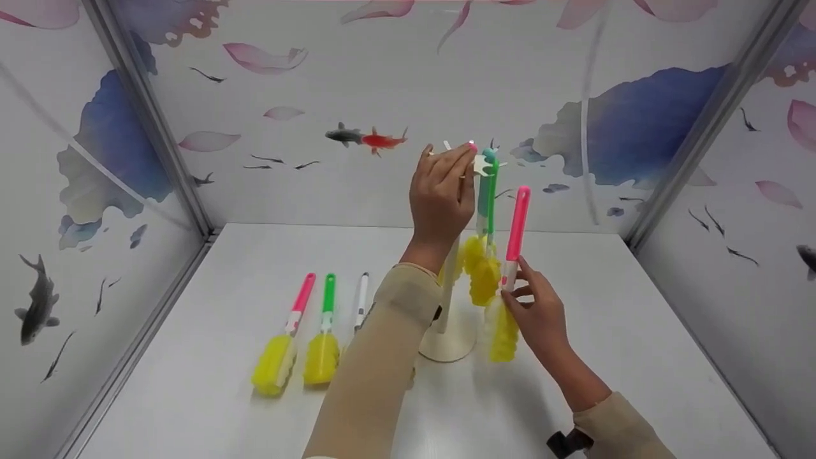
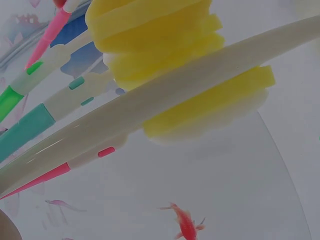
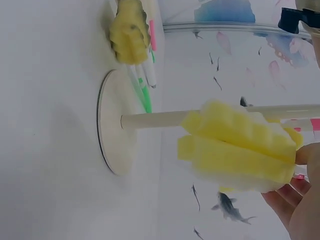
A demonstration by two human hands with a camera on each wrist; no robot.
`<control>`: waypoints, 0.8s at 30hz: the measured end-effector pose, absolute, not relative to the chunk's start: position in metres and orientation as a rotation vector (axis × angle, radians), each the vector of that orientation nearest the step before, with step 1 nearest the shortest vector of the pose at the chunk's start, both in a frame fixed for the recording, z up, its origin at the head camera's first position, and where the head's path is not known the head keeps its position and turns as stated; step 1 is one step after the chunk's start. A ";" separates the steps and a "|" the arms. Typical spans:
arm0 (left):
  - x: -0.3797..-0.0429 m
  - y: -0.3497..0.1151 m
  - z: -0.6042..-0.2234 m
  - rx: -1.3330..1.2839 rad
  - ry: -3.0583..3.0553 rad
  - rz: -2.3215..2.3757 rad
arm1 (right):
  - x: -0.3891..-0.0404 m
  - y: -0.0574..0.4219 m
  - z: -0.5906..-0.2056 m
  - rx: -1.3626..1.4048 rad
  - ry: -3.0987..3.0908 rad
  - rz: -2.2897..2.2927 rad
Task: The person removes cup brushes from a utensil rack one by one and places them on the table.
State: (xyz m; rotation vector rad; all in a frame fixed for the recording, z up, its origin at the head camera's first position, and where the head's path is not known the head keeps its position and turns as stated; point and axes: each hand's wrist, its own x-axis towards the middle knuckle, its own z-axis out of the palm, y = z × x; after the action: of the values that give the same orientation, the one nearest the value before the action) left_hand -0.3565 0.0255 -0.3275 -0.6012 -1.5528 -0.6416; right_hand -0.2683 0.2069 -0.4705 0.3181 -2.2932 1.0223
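Note:
With thumb and fingers my right hand (image 1: 540, 312) pinches a pink-handled sponge brush (image 1: 519, 223) at its white neck. The brush is upright, its yellow-and-white sponge (image 3: 235, 162) pointing down beside the stand. My left hand (image 1: 442, 194) grips the top of the cream stand (image 1: 449, 347), partly covering its hooks. From those hooks hang a green-handled brush (image 1: 493, 197) and a teal-handled brush (image 1: 482, 201), sponges down. Behind the stand's pole (image 2: 125, 105), another pink-handled brush (image 2: 50, 174) shows in the left wrist view. The left fingertips are out of that view.
On the white table (image 1: 191, 319) left of the stand lie a pink-handled brush (image 1: 274, 363), a green-handled brush (image 1: 322, 360) and a white-handled brush (image 1: 362, 296), the last partly hidden by my left forearm. Printed panels with metal corner posts (image 1: 150, 115) enclose the table.

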 end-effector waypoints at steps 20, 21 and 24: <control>-0.358 0.021 -0.329 -0.599 -1.543 -0.613 | -0.294 0.217 -0.485 0.101 -2.751 1.062; -0.358 0.021 -0.329 -0.601 -1.542 -0.616 | -0.295 0.217 -0.485 0.088 -2.775 1.062; -0.358 0.021 -0.329 -0.607 -1.549 -0.620 | -0.299 0.217 -0.487 0.063 -2.851 1.064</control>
State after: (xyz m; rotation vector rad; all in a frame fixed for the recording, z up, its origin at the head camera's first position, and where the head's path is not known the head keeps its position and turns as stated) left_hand -0.3576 0.0208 -0.3290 -0.6074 -1.5486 -0.6202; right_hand -0.2994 0.2172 -0.4872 0.0626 -2.8506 1.0643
